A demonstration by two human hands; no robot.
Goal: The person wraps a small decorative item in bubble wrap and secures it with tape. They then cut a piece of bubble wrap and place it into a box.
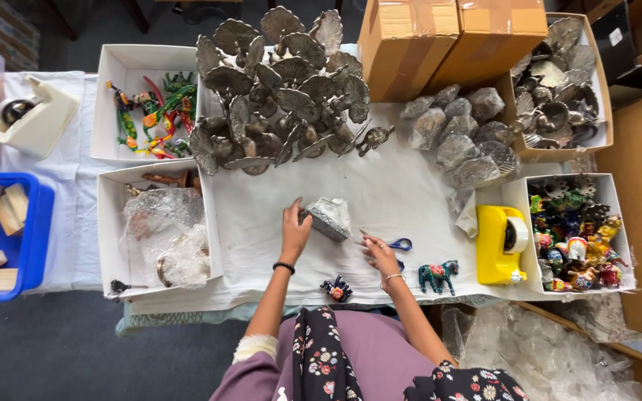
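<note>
Left hand (294, 230) fingers grasping bubble-wrapped bundle (329, 217) at worktop (395, 197) centre. Right hand (380, 252) pinching blue-handled scissors (394, 244). Metal leaf pile (280, 89) behind, wrapped lumps (461, 134) right, yellow tape dispenser (501, 245) near edge. Painted horse (438, 275) beside right wrist.

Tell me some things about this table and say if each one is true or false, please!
1. The left hand is touching a small bubble-wrapped bundle. True.
2. The yellow tape dispenser is on the person's left. False: it stands to the right, beside a box of colourful figurines.
3. The right hand is next to blue-handled scissors. True.
4. The painted toy horse lies inside the blue bin. False: it stands on the white cloth near the right hand; the bin holds wooden blocks.
5. The grey metal leaf-shaped pieces are piled at the far side of the table. True.
</note>
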